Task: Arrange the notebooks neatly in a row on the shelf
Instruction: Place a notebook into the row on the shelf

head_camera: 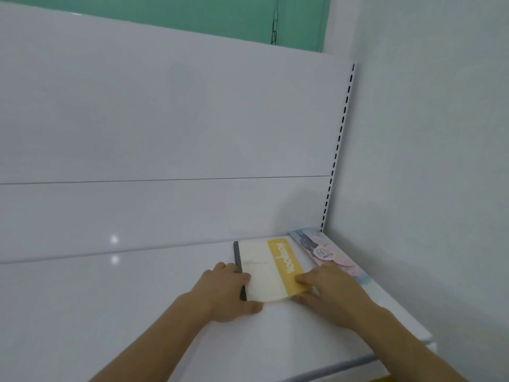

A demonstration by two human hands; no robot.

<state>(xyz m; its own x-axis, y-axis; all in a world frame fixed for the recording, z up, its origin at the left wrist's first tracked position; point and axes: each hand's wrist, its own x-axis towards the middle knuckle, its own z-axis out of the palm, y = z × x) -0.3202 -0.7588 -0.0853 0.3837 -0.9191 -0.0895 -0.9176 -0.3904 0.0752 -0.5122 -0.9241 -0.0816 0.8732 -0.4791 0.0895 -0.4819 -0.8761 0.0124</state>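
A cream notebook with a yellow band and a dark spine (265,267) lies flat on the white shelf (110,299), near its right end. My left hand (230,292) grips its near left corner at the spine, thumb along the front edge. My right hand (330,288) holds its near right corner, fingers on the yellow band and thumb under the front edge. A pastel pink-and-blue notebook (327,252) lies flat to its right, against the side wall, partly covered by my right hand.
The shelf's white back panel (165,119) rises behind the notebooks. A slotted upright (337,150) stands in the right corner beside a pale wall (427,161). The shelf's front edge (358,363) runs at lower right. A green door shows above.
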